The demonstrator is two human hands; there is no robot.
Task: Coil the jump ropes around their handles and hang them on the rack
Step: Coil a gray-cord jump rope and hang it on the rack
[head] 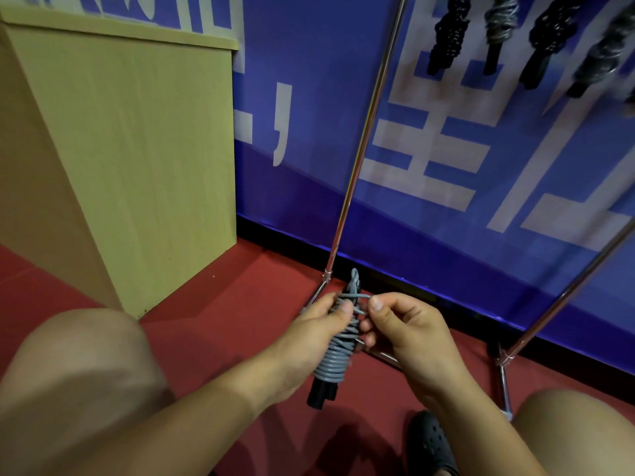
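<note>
1. The person crouches on a red floor, both knees at the lower corners of the view, a dark perforated shoe between them.
2. To the left stands a pale wooden cabinet, its bottom front corner close to the left knee; a blue banner wall with white characters closes off the far side.
3. The rack has two slanted metal poles rising from floor-level feet; the hands work in the open floor space between the two poles, just in front of the left pole's foot.
4. The jump rope is held low between the hands, grey cord coiled tightly round black handles. Its long axis runs near upright in the view, tilted slightly, black handle ends pointing down toward the person and a small cord loop sticking out at the far top end.
5. The left hand wraps its curled fingers round the bundle, thumb pressed on the upper coils.
6. The right hand pinches a strand of the cord near the top between thumb and forefinger, remaining fingers curled.
7. Already-coiled ropes, dark and grey, hang at the upper right.
</note>
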